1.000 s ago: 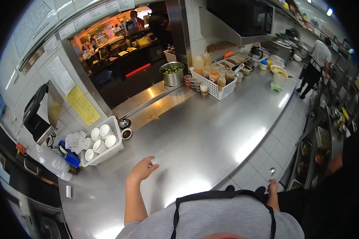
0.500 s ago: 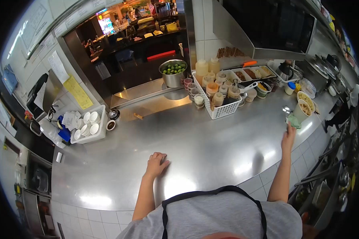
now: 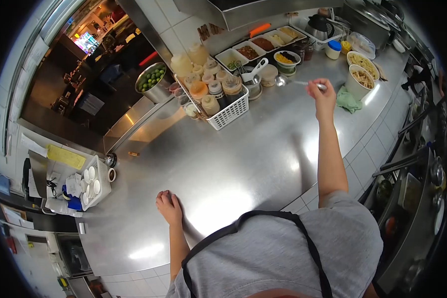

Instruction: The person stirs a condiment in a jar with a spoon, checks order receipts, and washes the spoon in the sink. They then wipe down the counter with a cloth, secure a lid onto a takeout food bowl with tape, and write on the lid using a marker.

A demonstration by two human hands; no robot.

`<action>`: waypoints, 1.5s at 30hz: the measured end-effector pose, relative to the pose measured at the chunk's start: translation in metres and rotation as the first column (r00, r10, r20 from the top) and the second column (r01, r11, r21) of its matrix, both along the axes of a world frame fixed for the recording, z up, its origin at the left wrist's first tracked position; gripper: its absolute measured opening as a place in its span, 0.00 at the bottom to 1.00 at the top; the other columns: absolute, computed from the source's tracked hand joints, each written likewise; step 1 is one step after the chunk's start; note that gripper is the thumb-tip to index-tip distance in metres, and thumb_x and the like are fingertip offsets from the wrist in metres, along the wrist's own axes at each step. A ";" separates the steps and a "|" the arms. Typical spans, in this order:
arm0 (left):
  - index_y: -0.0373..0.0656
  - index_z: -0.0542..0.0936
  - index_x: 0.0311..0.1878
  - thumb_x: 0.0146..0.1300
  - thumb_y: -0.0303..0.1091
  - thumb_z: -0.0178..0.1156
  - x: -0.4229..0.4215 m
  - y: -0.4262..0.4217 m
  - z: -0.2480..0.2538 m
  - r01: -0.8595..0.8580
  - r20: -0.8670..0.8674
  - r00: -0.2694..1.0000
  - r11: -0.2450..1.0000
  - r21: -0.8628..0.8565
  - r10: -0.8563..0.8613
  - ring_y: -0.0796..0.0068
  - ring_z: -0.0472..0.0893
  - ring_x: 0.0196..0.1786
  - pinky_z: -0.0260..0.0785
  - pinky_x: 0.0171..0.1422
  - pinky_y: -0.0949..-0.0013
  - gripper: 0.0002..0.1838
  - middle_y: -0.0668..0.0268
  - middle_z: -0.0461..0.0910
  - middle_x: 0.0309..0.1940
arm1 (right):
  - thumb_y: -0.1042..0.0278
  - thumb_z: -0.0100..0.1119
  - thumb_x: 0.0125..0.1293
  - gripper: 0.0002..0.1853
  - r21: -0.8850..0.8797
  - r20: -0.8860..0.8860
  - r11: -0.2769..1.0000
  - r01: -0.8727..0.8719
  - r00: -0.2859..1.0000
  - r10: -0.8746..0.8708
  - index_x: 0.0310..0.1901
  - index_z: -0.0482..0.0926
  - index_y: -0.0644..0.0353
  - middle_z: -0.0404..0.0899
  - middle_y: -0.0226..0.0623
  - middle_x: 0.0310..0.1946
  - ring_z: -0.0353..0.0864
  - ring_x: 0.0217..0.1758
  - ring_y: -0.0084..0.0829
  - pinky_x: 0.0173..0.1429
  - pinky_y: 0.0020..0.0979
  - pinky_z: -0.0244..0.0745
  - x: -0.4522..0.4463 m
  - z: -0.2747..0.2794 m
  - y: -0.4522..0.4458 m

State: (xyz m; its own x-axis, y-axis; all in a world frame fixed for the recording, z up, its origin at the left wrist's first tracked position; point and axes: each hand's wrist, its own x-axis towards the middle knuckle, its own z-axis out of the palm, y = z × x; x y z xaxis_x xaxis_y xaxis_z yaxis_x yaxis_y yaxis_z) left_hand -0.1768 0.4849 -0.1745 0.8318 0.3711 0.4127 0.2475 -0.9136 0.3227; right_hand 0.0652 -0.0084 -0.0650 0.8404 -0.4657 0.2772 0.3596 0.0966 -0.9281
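My right hand [image 3: 324,94] is closed around the handle of a metal spoon [image 3: 281,80], held over the counter with its bowl pointing left. Just right of that hand, a crumpled green cloth [image 3: 349,100] lies against a white tub of shredded food [image 3: 358,84]. Left of the spoon's bowl, a small lidded tub [image 3: 268,74] and a bowl of yellow and dark pieces [image 3: 286,59] stand on the counter. My left hand [image 3: 170,207] rests on the bare steel, fingers loosely bent and slightly apart, holding nothing.
On the steel counter [image 3: 218,159] stands a white basket [image 3: 231,110] of squeeze bottles. Behind it sit trays of toppings [image 3: 248,50]. A pot of limes [image 3: 154,82] is at the pass. A bin of white cups [image 3: 100,174] stands at left; shelves [image 3: 407,198] line the right.
My right hand has left the green cloth and taken hold of the spoon, which lay on the counter before. The view has turned to the right. My left hand still rests on the counter.
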 end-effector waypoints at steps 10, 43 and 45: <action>0.41 0.72 0.47 0.58 0.33 0.52 0.005 -0.001 0.001 -0.004 -0.036 0.999 0.999 0.034 0.006 0.55 0.67 0.51 0.58 0.56 0.56 0.14 0.58 0.69 0.49 | 0.75 0.55 0.61 0.04 -0.111 0.323 0.974 -0.198 0.919 0.224 0.37 0.74 0.64 0.78 0.32 0.35 0.80 0.38 0.23 0.39 0.20 0.73 0.087 0.040 0.063; 0.38 0.71 0.46 0.59 0.33 0.50 0.004 0.004 -0.005 0.024 -0.065 0.998 0.996 0.080 -0.018 0.55 0.67 0.50 0.58 0.54 0.57 0.13 0.56 0.69 0.48 | 0.72 0.59 0.48 0.14 -0.745 -0.663 0.274 -0.608 0.635 -0.396 0.39 0.75 0.61 0.76 0.47 0.39 0.75 0.44 0.46 0.47 0.39 0.71 -0.176 -0.095 -0.182; 0.38 0.72 0.46 0.59 0.33 0.50 0.009 0.004 -0.008 0.023 -0.042 0.999 0.997 0.079 -0.019 0.55 0.67 0.50 0.59 0.54 0.57 0.13 0.56 0.70 0.48 | 0.73 0.60 0.46 0.17 -0.822 -0.511 0.464 -0.330 0.787 -0.346 0.41 0.75 0.63 0.76 0.47 0.38 0.76 0.44 0.43 0.48 0.36 0.71 -0.177 -0.062 -0.178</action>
State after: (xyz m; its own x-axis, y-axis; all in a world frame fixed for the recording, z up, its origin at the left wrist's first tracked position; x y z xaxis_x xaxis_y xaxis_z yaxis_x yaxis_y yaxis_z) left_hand -0.1679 0.4888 -0.1830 0.8560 0.3211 0.4053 0.2397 -0.9409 0.2391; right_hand -0.1115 -0.1864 -0.1273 0.9597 -0.2802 0.0233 -0.2322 -0.8367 -0.4961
